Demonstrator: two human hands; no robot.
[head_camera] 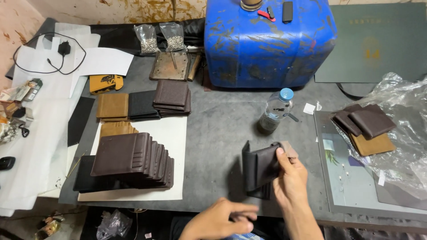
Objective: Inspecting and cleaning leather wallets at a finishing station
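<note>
Grey worktable [213,133], scuffed wall behind. Blue drum [269,42] at 12 o'clock, two bags of small metal parts [161,38] to its left, a metal plate [169,66] just below them.

Right hand [291,178], at about 5 o'clock: thumb and fingers clamped on a dark brown wallet [260,164], held upright and partly open just above the table, thumb pressed on its top right corner. A second dark piece shows just under it; what it is, cannot tell.

Left hand [220,220], at 6 o'clock near the table edge: blurred, fingers stretched toward the right, nothing visibly held; grip cannot be told. It is near the wallet but apart from it.

Water bottle [275,111] with blue cap stands at 1 o'clock from the wallet. At 9 o'clock, a fanned row of brown wallets [133,158] on white card [175,133]; above it tan and dark stacks [142,104]. At 3 o'clock, brown and tan wallets [367,126] on clear plastic [402,129] over a grey tray [351,195]. Charger and cable [62,49] at 10 o'clock on white paper.
</note>
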